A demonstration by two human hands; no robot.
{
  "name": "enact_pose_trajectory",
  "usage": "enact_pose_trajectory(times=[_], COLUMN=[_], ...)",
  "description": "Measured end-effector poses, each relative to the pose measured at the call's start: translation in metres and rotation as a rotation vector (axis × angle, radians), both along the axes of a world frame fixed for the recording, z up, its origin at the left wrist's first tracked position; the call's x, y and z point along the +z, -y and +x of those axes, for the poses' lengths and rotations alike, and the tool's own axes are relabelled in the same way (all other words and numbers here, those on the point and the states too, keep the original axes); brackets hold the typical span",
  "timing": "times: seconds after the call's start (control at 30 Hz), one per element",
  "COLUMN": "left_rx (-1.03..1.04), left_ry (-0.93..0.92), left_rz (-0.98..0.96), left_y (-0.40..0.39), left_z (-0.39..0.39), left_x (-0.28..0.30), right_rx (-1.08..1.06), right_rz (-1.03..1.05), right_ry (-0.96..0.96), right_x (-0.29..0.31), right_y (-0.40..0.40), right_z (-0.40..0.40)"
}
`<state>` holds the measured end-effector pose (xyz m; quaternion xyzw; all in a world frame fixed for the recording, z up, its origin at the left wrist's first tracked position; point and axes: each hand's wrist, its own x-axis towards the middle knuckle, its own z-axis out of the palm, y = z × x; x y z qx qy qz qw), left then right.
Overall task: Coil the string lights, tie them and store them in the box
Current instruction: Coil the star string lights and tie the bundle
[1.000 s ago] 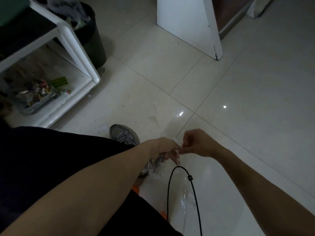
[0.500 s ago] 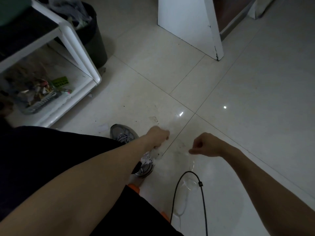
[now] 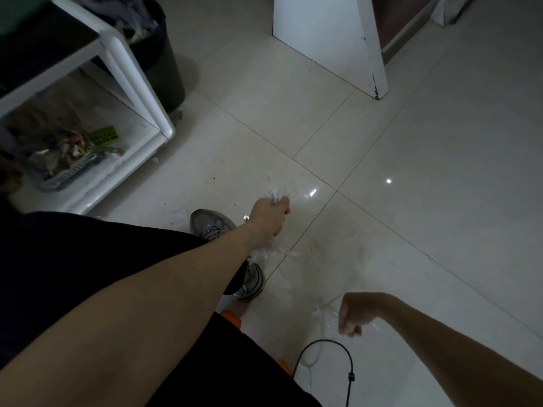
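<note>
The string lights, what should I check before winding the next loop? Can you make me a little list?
1. Left hand grips the bunched string lights: ok.
2. Right hand holds the clear strand: ok, fingers curled round it.
3. Strand between the hands free of knots: cannot tell, too thin and see-through.
4. Black cable loose on the tiled floor, not snagged: ok.
5. Strand clear of the shoe: cannot tell; some lights hang close to it.
6. Storage box ready nearby: cannot tell, none in view.
</note>
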<state>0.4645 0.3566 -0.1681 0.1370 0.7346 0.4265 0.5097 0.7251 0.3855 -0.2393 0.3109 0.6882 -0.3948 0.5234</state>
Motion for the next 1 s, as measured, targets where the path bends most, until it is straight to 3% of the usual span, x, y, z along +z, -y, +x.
enact_pose_trajectory(times=[0.1, 0.2, 0.37, 0.57, 0.7, 0.83, 1.0], left_rx=[-0.035, -0.034, -0.015, 0.036, 0.113, 0.099, 0.195], left_ry=[0.01, 0.014, 0.037, 0.03, 0.101, 0.086, 0.268], left_rz=[0.001, -0.012, -0.013, 0.018, 0.053, 0.087, 0.169], left_y=[-0.001, 0.0, 0.002, 0.0, -0.003, -0.009, -0.013], left_z=[0.006, 0.008, 0.009, 0.003, -0.009, -0.031, -0.074], left_x=[0.005, 0.009, 0.009, 0.011, 0.018, 0.038, 0.076], right_rx=[0.029, 0.008, -0.283, -0.132, -0.179, -0.358, -0.687], right_rz=[0.144, 0.058, -0.085, 0.231, 0.487, 0.631, 0.683], right_ry=[-0.083, -0.072, -0.029, -0.115, -0.236, -0.28, -0.44], right_x=[-0.007, -0.01, -0.013, -0.009, -0.004, 0.017, 0.06], right_y=[0.012, 0.022, 0.029, 0.008, -0.027, -0.064, -0.114], right_z=[-0.001, -0.001, -0.007, -0.017, -0.02, -0.037, -0.076])
